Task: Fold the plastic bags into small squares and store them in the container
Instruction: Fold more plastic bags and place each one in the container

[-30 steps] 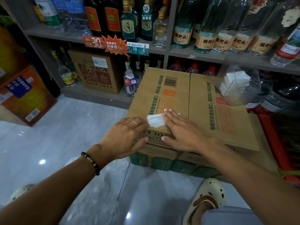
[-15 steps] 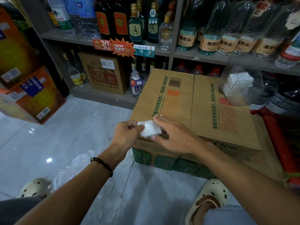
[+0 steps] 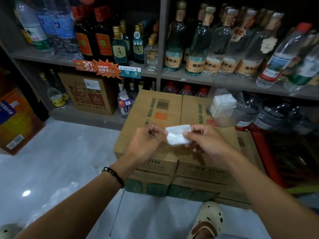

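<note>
the folded bag [image 3: 177, 136] is held above the cardboard box [image 3: 155, 107], pinched by the left hand [image 3: 146, 141] and right hand [image 3: 205, 140]. best to crease firmly, then carry it to the container [image 3: 227, 107] at two o'clock.

We are looking through a dim, wide-angle view — the shelf boards [image 3: 172, 77] are bowing toward the edges. Overhead light is glaring as a white spot on the glossy floor [image 3: 26, 193]. The bottles [image 3: 293, 54] at right are smearing with blur — the upper shelf recesses are sinking into shadow, and the folded plastic bag [image 3: 177, 136] is glowing palely.
</note>
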A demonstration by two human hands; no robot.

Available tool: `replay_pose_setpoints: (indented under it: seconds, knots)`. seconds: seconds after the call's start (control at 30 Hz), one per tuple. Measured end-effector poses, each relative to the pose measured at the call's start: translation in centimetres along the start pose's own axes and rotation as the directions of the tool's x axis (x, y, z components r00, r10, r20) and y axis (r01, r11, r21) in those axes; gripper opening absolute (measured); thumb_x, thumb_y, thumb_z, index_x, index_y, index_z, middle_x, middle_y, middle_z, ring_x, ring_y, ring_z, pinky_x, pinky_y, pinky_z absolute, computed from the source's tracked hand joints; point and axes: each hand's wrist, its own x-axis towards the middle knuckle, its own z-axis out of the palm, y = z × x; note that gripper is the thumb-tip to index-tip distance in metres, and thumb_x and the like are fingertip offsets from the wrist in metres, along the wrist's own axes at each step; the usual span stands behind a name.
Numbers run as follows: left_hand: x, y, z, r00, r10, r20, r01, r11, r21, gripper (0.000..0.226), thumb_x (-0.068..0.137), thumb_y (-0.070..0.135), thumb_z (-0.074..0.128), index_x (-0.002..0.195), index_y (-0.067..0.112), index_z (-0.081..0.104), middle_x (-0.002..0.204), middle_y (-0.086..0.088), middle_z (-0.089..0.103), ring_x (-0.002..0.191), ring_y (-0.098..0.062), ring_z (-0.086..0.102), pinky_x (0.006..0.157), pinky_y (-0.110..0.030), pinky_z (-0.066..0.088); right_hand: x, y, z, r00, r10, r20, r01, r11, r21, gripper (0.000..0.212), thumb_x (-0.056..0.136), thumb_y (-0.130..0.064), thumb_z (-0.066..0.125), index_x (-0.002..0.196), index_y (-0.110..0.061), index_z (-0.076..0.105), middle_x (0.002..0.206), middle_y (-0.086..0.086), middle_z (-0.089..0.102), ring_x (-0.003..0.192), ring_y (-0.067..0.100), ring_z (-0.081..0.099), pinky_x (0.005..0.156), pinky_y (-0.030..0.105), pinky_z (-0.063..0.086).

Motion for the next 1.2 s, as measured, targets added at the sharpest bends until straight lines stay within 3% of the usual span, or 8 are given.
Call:
replay_pose_setpoints:
  seconds: [0.07,0.17,0.3,0.43,0.57,0.83,1.0,1.2]
  knots:
    - [1.6,1.2,1.8,0.994,0.11,0.008,-0.11,0.987,0.116,0.011,0.092,0.021,0.066,0.094,0.011,0.065,0.082,0.006,0.062,0.06,0.0,0.059,0.058,-0.02,0.052,0.3,0.0,-3.2,0.995,-0.021,-0.1,0.015,0.998,-0.058,0.01,0.095,-0.012,0.064,0.087,-0.017,0.069,0.073,0.004,0.072,0.061,0.011,0.063,0.049,0.021,0.044]
    - [5.8,2.9,4.9,0.97,0.234,0.066,-0.243,0.91,0.336,0.024,0.088,0.033,0.068,0.109,0.024,0.06,0.091,0.016,0.053,0.07,-0.002,0.054,0.072,-0.029,0.051,1.0,0.3,-8.1,0.979,-0.022,-0.201,0.0,0.994,-0.107,0.01,0.095,-0.012,0.063,0.089,-0.012,0.07,0.063,0.006,0.068,0.054,0.013,0.058,0.053,0.028,0.045]
    - [11.7,6.0,8.9,0.911,0.306,0.276,-0.412,0.708,0.574,0.062,0.086,0.039,0.067,0.14,0.033,0.037,0.127,-0.003,0.053,0.11,-0.023,0.056,0.093,-0.041,0.048,2.5,0.0,-13.7,0.943,-0.076,-0.324,0.037,0.991,-0.126,0.019,0.095,-0.006,0.062,0.076,-0.007,0.066,0.056,0.005,0.062,0.046,0.01,0.053,0.049,0.025,0.039]
    - [16.7,8.8,12.2,0.871,0.272,0.408,-0.49,0.517,0.702,0.087,0.085,0.038,0.071,0.15,0.036,0.014,0.135,-0.013,0.043,0.115,-0.032,0.055,0.093,-0.045,0.046,4.9,-1.2,-17.4,0.901,-0.13,-0.413,0.059,0.982,-0.181,0.016,0.096,-0.005,0.06,0.088,0.008,0.065,0.066,0.017,0.063,0.051,0.014,0.057,0.044,0.018,0.044]
    - [19.3,10.0,13.9,0.856,0.253,0.451,-0.516,0.369,0.773,0.067,0.083,0.044,0.071,0.135,0.028,0.033,0.125,-0.009,0.055,0.11,-0.031,0.057,0.087,-0.045,0.049,7.6,-2.5,-18.8,0.893,-0.14,-0.427,0.042,0.972,-0.231,0.017,0.097,-0.005,0.058,0.085,0.006,0.064,0.064,0.016,0.061,0.04,0.007,0.055,0.041,0.02,0.045]
    - [18.7,9.9,13.2,0.806,0.365,0.466,-0.583,0.349,0.734,0.044,0.082,0.04,0.074,0.1,0.021,0.038,0.095,-0.003,0.058,0.084,-0.022,0.05,0.067,-0.033,0.037,9.7,-3.3,-17.7,0.924,-0.138,-0.356,-0.01,0.923,-0.384,0.022,0.096,-0.01,0.06,0.075,-0.012,0.066,0.061,0.009,0.066,0.045,0.009,0.061,0.047,0.023,0.049]
    - [17.6,10.2,12.4,0.756,0.438,0.487,-0.632,0.294,0.717,0.049,0.082,0.041,0.073,0.114,0.017,0.046,0.103,-0.006,0.063,0.091,-0.025,0.056,0.07,-0.033,0.039,9.7,-3.3,-15.9,0.919,-0.198,-0.341,-0.035,0.821,-0.57,0.023,0.094,-0.015,0.062,0.074,-0.008,0.07,0.064,0.007,0.07,0.064,0.021,0.07,0.066,0.036,0.059]
    - [16.3,10.3,11.5,0.727,0.448,0.52,-0.66,0.248,0.709,0.053,0.082,0.049,0.071,0.117,0.018,0.046,0.109,-0.005,0.065,0.095,-0.024,0.058,0.07,-0.03,0.034,7.8,-2.8,-14.0,0.897,-0.313,-0.313,-0.073,0.592,-0.803,0.022,0.097,-0.03,0.055,0.089,-0.012,0.067,0.086,0.011,0.065,0.08,0.028,0.061,0.066,0.035,0.049]
